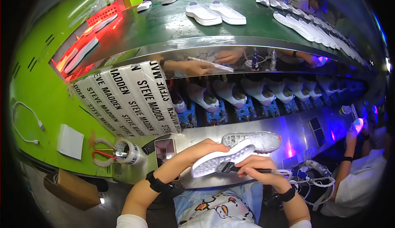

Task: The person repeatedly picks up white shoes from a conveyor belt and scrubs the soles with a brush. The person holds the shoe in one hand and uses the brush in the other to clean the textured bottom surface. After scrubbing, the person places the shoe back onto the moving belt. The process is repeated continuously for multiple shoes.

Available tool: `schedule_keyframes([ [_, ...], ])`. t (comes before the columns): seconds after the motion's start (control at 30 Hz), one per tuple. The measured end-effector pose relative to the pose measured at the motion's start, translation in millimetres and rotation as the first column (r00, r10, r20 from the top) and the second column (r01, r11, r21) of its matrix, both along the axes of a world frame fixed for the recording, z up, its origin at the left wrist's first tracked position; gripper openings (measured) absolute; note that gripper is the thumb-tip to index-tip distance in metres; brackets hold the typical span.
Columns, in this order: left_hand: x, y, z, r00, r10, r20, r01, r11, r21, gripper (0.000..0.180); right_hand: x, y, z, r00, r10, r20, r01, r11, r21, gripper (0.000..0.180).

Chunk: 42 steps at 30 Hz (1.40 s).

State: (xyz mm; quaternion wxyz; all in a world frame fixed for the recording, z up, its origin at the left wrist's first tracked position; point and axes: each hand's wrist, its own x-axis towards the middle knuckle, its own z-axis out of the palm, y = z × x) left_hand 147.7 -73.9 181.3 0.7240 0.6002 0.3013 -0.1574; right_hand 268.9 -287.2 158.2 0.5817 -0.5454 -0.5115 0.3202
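Note:
My left hand (210, 148) grips a white shoe sole (205, 167) by its far edge, tilted so its inner side with rows of hollows faces me. My right hand (259, 167) is closed around a brush (228, 168) with a dark head and a slim handle. The brush head touches or nearly touches the sole's hollowed inner face; which, I cannot tell. Just beyond, a second sole (268, 142) lies hollow side up on the metal ledge (193, 134).
A green conveyor belt (164, 26) carries white soles (203, 13). Below it, shoe uppers (230, 94) stand on blue holders. Left are a printed-paper panel (127, 100), scissors (105, 154) in a tape-wrapped cup, and a phone (165, 150). A co-worker's hand (354, 128) and cables (314, 178) are at right.

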Motion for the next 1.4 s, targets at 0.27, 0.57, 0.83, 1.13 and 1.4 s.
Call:
schedule_keyframes([
  [0.27,-23,-19,-29,0.904,0.376,0.205,-0.246,0.847,-0.47,0.039,6,1,25,0.821,-0.568,0.066,0.555,0.819,0.148,0.014],
  [0.57,-32,109,116,0.619,0.588,0.52,0.281,0.452,-0.847,0.049,-34,-12,53,0.818,-0.549,-0.174,0.56,0.687,0.463,0.054],
  [0.83,27,122,203,0.393,0.264,0.881,-0.575,0.818,0.012,0.042,-6,-16,17,0.687,-0.556,-0.468,0.686,0.708,0.168,0.036],
  [1.13,166,207,208,0.948,0.226,0.224,-0.178,-0.207,0.962,0.049,-12,-29,24,0.63,-0.628,-0.457,0.721,0.691,0.045,0.022],
  [1.4,67,136,237,0.696,0.126,0.707,-0.618,0.606,0.501,0.033,7,-52,-8,0.644,-0.45,-0.619,0.57,0.821,-0.004,0.035],
])
